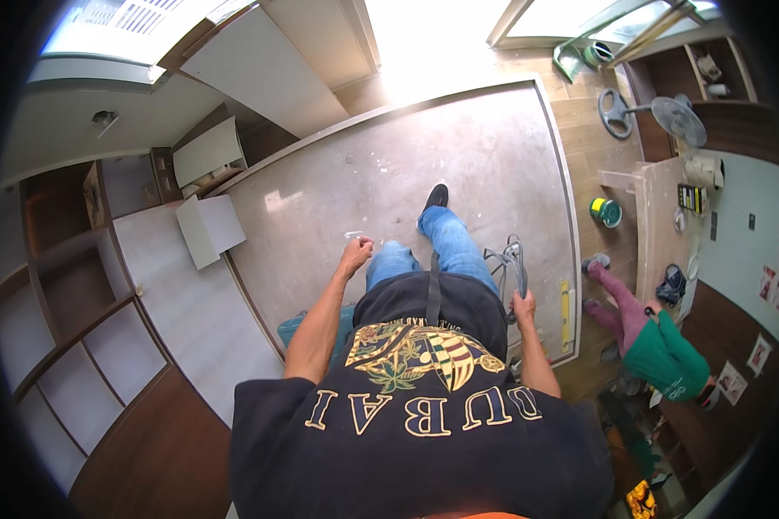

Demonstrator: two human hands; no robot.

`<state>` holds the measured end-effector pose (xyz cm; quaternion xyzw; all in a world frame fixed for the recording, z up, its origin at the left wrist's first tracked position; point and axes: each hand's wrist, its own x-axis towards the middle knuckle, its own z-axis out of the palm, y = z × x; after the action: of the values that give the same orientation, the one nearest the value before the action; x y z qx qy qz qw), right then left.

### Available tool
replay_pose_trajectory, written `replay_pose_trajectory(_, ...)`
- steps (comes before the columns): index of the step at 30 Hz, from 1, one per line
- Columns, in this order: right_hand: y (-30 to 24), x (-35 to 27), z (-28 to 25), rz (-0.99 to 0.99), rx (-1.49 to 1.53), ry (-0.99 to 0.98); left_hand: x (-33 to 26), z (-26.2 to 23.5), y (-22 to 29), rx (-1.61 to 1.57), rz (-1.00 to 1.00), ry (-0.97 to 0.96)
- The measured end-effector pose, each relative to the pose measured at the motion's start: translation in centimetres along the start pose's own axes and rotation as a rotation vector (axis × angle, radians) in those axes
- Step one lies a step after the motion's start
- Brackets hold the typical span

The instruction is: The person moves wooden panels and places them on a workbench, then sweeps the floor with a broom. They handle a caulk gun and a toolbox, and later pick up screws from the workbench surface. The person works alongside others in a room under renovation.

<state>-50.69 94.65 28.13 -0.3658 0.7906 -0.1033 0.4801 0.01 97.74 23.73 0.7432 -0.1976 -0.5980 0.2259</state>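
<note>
My right hand (523, 305) is closed around a looped bundle of grey cable (514, 264), whose loops stick out ahead of the fingers beside my thigh. My left hand (356, 256) hangs in front of my left leg with its fingers curled together. Just past those fingertips shows a small white piece (352, 234); I cannot tell whether they pinch it or it lies on the floor. Under my left forearm a teal case (342, 330) is partly hidden. One dark shoe (437, 197) is stretched forward on the grey floor (320, 190).
White and brown cabinets (151, 251) line the left side. A yellow spirit level (565, 311) lies by the right floor edge. Beyond it are a green tin (606, 212), a fan (678, 121), a workbench (658, 233) and a person in a green shirt (666, 356). A green dustpan (568, 62) stands far right.
</note>
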Motion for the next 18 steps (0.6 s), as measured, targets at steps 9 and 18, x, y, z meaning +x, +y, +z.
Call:
replay_pose_trajectory(9, -29.2, 17.2, -0.2, -0.312, -0.394, 0.021, 5.9, -7.6, 6.7, -0.292, -0.033, 0.129)
replay_pose_trajectory(18, -41.6, 8.1, 4.0, -0.404, -0.163, 0.353, 22.2, -22.5, 10.7, 0.294, -0.024, -0.419)
